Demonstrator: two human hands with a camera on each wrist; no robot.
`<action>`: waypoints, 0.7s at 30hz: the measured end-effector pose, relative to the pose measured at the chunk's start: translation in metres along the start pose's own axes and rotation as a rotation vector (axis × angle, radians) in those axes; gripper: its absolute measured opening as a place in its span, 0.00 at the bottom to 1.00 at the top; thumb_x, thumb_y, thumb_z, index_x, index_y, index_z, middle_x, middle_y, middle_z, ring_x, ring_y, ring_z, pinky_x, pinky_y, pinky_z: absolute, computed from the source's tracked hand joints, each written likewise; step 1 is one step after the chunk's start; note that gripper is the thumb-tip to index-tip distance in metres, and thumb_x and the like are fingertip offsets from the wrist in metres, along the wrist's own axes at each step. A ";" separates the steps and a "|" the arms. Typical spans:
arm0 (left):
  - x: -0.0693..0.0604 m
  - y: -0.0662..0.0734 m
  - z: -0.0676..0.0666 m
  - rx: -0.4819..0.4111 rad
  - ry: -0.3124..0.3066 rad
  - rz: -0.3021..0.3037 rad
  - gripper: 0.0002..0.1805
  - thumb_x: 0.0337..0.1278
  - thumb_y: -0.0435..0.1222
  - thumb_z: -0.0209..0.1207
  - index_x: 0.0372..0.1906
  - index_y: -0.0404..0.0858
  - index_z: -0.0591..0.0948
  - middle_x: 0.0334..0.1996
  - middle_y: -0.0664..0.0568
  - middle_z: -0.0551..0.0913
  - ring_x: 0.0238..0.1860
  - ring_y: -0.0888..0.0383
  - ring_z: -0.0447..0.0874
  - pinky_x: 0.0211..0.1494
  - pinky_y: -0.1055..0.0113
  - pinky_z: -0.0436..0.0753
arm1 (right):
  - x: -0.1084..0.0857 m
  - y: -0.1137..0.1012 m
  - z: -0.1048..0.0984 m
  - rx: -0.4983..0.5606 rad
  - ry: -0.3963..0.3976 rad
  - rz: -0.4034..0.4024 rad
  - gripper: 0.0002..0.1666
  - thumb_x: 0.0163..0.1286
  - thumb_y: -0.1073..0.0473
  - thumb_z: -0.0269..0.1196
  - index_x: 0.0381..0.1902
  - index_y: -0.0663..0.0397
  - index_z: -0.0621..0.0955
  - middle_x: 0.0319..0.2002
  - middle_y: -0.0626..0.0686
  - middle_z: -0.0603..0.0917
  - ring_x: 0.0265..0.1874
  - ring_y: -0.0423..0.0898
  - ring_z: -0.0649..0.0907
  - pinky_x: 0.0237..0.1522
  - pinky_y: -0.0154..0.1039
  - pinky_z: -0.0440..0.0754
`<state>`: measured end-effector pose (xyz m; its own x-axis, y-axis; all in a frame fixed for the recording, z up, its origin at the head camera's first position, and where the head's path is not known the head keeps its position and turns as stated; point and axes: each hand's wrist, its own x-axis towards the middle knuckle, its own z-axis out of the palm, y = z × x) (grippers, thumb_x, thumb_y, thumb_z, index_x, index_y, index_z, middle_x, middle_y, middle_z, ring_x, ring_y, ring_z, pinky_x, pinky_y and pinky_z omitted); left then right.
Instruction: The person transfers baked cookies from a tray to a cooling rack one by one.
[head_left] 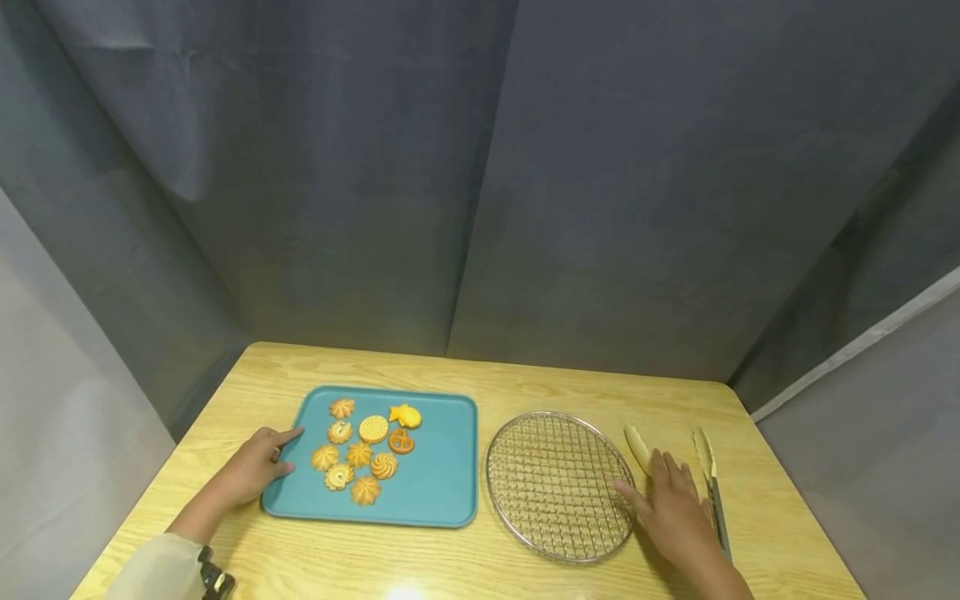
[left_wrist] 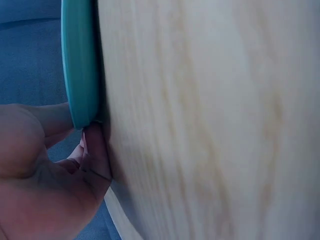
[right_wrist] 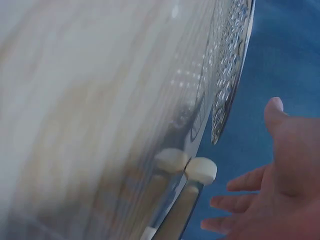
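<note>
My left hand (head_left: 251, 467) holds the left edge of a blue-green tray (head_left: 442, 467); in the left wrist view the rim of the tray (left_wrist: 82, 65) sits between its digits. Several cookies (head_left: 358, 454) lie on the tray's left half, some flower-shaped, one fish-shaped and one like a pretzel. With fingers spread, my right hand (head_left: 675, 512) is over a pair of tongs (head_left: 706, 454) with cream tips and partly hides it. Its thumb is by the right rim of a round wire rack (head_left: 558, 483). In the right wrist view that hand (right_wrist: 290, 175) appears apart from the tongs (right_wrist: 201, 171).
The wooden table (head_left: 555, 387) carries the tray on the left, the rack right of centre and the tongs on the right. Grey curtains (head_left: 480, 183) hang behind the table and along both sides.
</note>
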<state>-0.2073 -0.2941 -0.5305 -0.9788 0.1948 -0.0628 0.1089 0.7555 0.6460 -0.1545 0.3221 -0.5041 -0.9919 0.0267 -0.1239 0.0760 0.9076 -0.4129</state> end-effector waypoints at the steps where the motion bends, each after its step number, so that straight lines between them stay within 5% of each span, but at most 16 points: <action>1: 0.000 0.000 0.000 0.001 0.002 -0.001 0.33 0.65 0.26 0.63 0.73 0.23 0.67 0.41 0.41 0.71 0.38 0.52 0.68 0.40 0.62 0.72 | -0.001 0.002 -0.001 0.002 -0.009 0.009 0.63 0.77 0.25 0.47 0.80 0.73 0.43 0.77 0.79 0.42 0.74 0.82 0.42 0.58 0.87 0.41; 12: -0.001 0.001 -0.001 0.001 0.001 0.015 0.34 0.65 0.26 0.63 0.73 0.22 0.66 0.38 0.43 0.69 0.37 0.52 0.67 0.39 0.63 0.71 | -0.003 0.022 -0.012 0.013 -0.080 0.100 0.68 0.76 0.24 0.45 0.76 0.80 0.34 0.73 0.84 0.30 0.70 0.86 0.34 0.58 0.86 0.38; 21: -0.001 0.001 -0.001 -0.011 -0.003 0.001 0.34 0.65 0.26 0.63 0.73 0.22 0.66 0.39 0.42 0.69 0.38 0.52 0.67 0.39 0.65 0.71 | -0.006 0.041 -0.015 -0.020 -0.045 0.121 0.70 0.76 0.25 0.48 0.72 0.89 0.35 0.67 0.93 0.32 0.64 0.94 0.40 0.57 0.86 0.51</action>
<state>-0.2065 -0.2938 -0.5286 -0.9783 0.1968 -0.0644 0.1075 0.7483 0.6546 -0.1472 0.3659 -0.5066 -0.9700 0.1183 -0.2125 0.1927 0.9069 -0.3746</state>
